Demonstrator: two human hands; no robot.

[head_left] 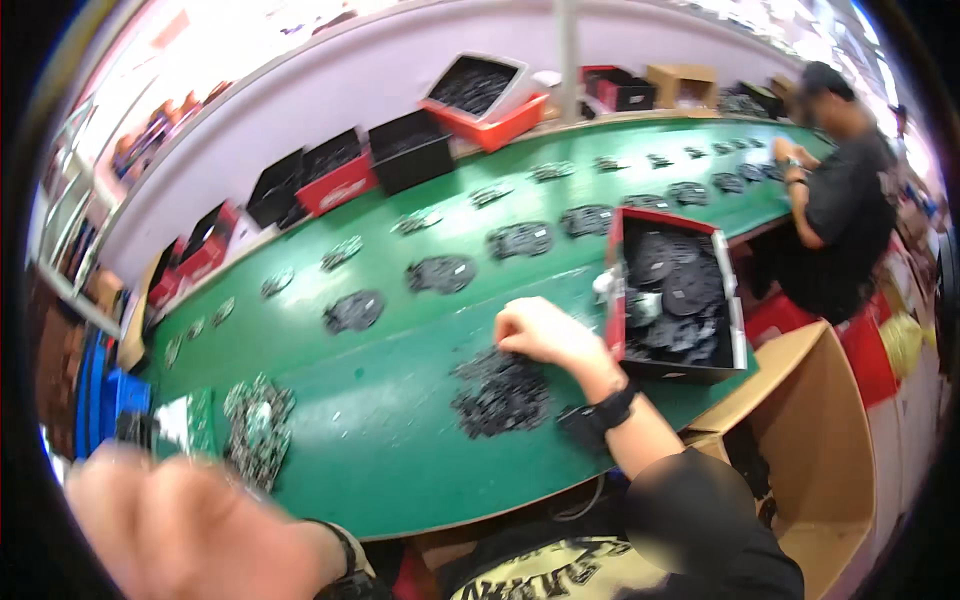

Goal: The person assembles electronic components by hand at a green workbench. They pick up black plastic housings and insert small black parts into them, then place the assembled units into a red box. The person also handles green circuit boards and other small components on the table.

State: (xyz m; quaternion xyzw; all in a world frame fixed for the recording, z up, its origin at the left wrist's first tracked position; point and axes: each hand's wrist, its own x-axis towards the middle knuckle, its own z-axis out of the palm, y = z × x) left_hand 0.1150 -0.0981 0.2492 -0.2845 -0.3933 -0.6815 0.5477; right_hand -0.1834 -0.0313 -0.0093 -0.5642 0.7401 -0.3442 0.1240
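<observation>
The right grip (pixel 545 333) is curled nearly closed, fingertips at the far side of the black pile (pixel 500 400); whether they pinch a piece I cannot tell. The left grip (pixel 190 530) is a blur at near left, fingers bent, its hold also impossible to tell. The black pile lies on the tabletop (pixel 370 440), toward the near edge, with bare green to its left as far as the silver pile (pixel 258 430). Room on the right is tight: the box (pixel 616 325) stands just beside the right wrist, and the open carton (pixel 825 430) sits at the tabletop's near right edge. Farther off run a row of black heaps (pixel 440 273), then pale heaps (pixel 415 222). Bins (pixel 415 173) line the far edge; a co-worker (pixel 850 190) is at far right
</observation>
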